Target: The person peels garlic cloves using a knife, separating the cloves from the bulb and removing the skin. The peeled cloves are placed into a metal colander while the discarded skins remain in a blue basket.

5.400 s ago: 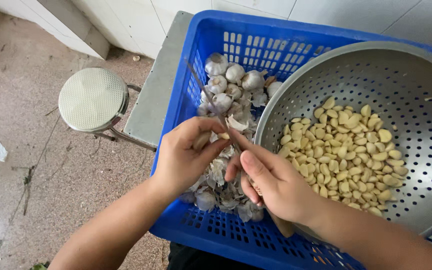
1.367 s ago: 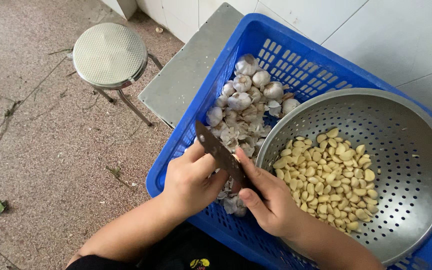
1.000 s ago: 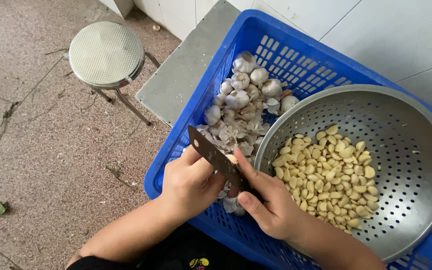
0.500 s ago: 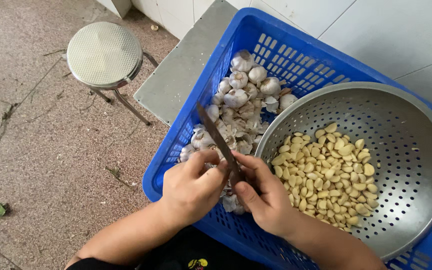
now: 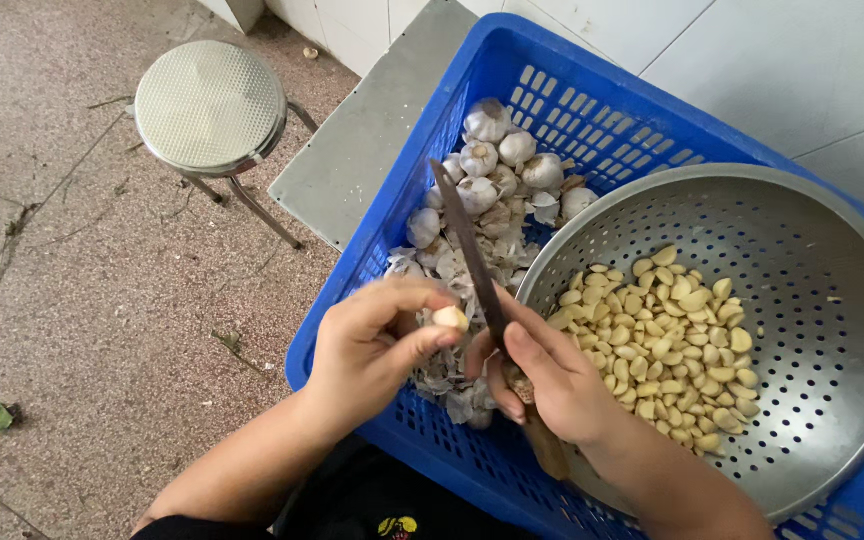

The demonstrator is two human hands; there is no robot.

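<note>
The left hand point(image 5: 377, 345) held a single garlic clove point(image 5: 450, 318) pinched between thumb below and forefinger above, the remaining fingers curled loosely behind; the clove sat at the fingertips, pale and apparently bare of skin, though its far side was hidden. The right hand point(image 5: 552, 385) lay just beside it, to the clove's right, fingers wrapped tight round the wooden handle of a knife point(image 5: 472, 265), thumb laid forward along the base of the blade; the blade ran up and away from the person, slanting slightly left, its long axis roughly square to the line between the two hands. The clove stood just left of the blade near its heel; whether it touched the steel could not be told; the left hand was plainly the nearer to it, being the one that gripped it. Both hands hovered over the near corner of the blue plastic crate point(image 5: 422, 140); beneath them lay loose papery skins point(image 5: 447, 380), and further up the crate a heap of whole garlic bulbs point(image 5: 497, 165). A perforated steel colander point(image 5: 832, 330) rested in the crate to the right, holding a pile of peeled cloves point(image 5: 667, 340), near the right hand. A round metal stool point(image 5: 210, 105) stood well apart on the speckled floor point(image 5: 82, 300).
</note>
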